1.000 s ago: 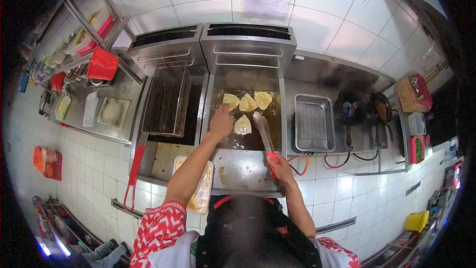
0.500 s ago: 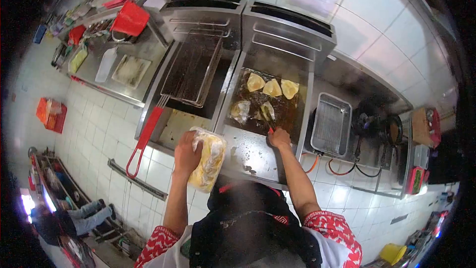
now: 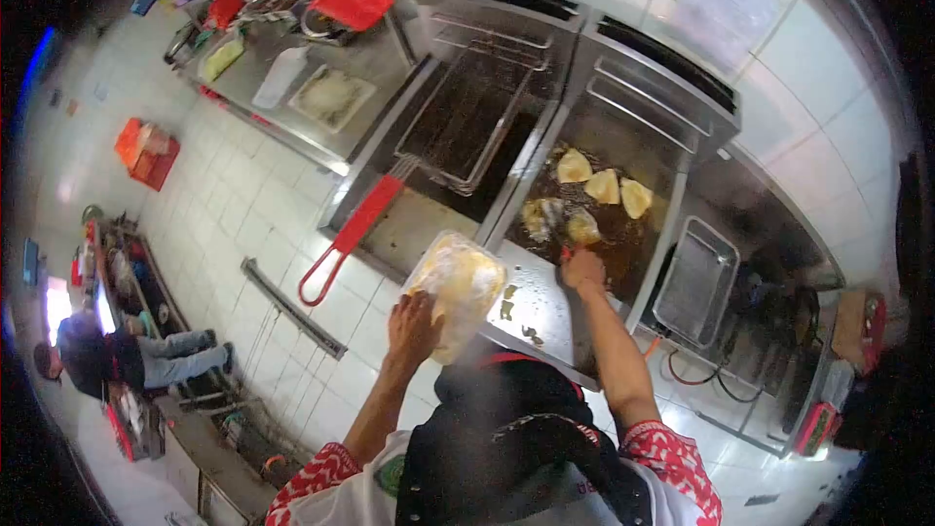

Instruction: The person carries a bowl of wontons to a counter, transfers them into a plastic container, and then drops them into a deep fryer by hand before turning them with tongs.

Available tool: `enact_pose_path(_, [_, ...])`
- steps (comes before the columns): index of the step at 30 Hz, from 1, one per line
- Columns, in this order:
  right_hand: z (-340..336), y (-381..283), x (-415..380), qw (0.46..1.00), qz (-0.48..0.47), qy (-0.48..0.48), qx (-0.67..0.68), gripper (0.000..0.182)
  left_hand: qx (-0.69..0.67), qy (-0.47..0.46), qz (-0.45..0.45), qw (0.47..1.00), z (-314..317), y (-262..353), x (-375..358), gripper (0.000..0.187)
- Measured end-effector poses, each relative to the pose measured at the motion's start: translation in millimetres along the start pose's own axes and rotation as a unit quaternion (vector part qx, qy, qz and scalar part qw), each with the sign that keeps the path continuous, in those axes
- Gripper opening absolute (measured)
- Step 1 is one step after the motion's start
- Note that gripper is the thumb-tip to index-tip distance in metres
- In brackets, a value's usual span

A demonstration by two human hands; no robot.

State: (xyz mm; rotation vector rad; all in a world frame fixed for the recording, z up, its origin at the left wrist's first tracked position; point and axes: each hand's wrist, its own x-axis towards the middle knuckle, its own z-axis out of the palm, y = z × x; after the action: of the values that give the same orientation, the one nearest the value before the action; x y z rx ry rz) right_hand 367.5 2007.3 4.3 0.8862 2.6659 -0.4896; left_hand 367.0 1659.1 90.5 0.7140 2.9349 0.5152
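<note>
My left hand [image 3: 414, 328] grips the left edge of a shallow pale container [image 3: 458, 282], which is tilted and blurred, with yellow and floury white inside. My right hand [image 3: 585, 273] is closed on tongs; only a bit of their red handle [image 3: 566, 254] shows beside it. It is low over the front of the right fryer [image 3: 623, 127]. In the bubbling oil are three yellow folded pastries [image 3: 604, 187] at the back. Nearer to me lie a whitish pastry [image 3: 539, 219] and another yellow one [image 3: 582, 227], just beyond my right hand.
A wire fry basket [image 3: 463, 117] with a red handle [image 3: 365, 224] rests over the left fryer. A metal rack tray [image 3: 696, 282] stands at right. On the left steel counter [image 3: 282, 127] sit a floury tray [image 3: 333, 97] and a red bin [image 3: 353, 2]. Another person [image 3: 107, 351] is far left.
The whole view has swung, so things appear farther right. The container is tilted differently. The tongs, earlier plainly visible on a pastry, are now mostly hidden, and that pastry lies flatter in the oil.
</note>
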Motion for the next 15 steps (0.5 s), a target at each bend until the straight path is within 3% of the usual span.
enact_pose_path(3, [-3, 12, -1, 0.998, -0.042, 0.037, 0.04, 0.045, -0.011, -0.008, -0.011, 1.0, -3, 3, -2, 0.033])
enact_pose_path(5, [-27, 9, -20, 0.995, 0.024, 0.05, 0.079, 0.047, -0.019, -0.007, -0.007, 1.0, -2, 5, -4, 0.031])
enact_pose_path(10, [-24, 40, -39, 0.984, 0.047, 0.068, 0.157, 0.052, -0.021, -0.095, -0.012, 0.995, -12, 7, -2, 0.024])
enact_pose_path(15, [-33, 49, -77, 0.968, 0.058, 0.097, 0.225, 0.046, -0.053, -0.089, -0.058, 0.993, -9, -2, -8, 0.024])
